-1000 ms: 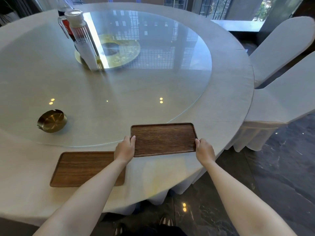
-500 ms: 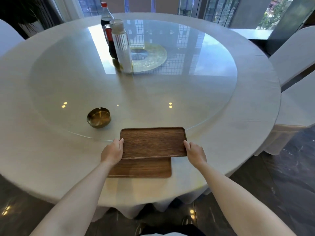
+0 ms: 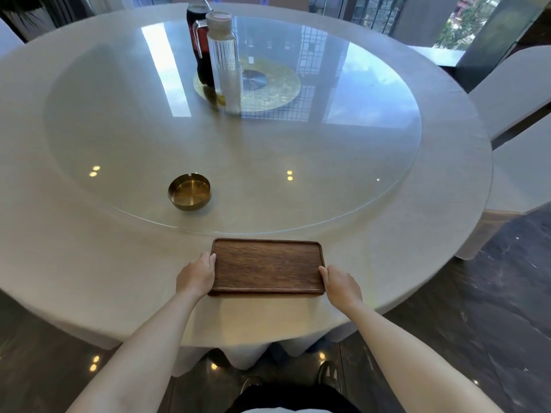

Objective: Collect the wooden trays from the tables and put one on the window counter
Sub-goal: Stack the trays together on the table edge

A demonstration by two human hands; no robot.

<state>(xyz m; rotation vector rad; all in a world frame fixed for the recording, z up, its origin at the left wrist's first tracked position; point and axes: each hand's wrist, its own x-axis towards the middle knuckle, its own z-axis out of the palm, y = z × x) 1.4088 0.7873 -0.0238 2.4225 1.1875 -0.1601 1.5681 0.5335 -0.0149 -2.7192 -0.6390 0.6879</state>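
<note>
A dark wooden tray (image 3: 267, 265) lies near the front edge of the round white-clothed table (image 3: 89, 263). It sits squarely over a second wooden tray, which is hidden beneath it except for a thin edge along the bottom. My left hand (image 3: 196, 275) grips the tray's left short side. On the right short side, my right hand (image 3: 340, 284) holds it with the fingers curled on the rim. The window counter (image 3: 435, 53) shows as a pale ledge at the far right, behind the table.
A glass turntable (image 3: 328, 159) covers the table's middle. On it stand a brass ashtray (image 3: 190, 191), a clear ribbed bottle (image 3: 225, 59) and a dark cola bottle (image 3: 199, 40). White-covered chairs (image 3: 515, 87) stand at the right. The dark polished floor (image 3: 483, 308) lies around.
Both hands carried the held tray leftward and set it down squarely on top of the second tray, which is now almost fully covered. The view shifted left with them.
</note>
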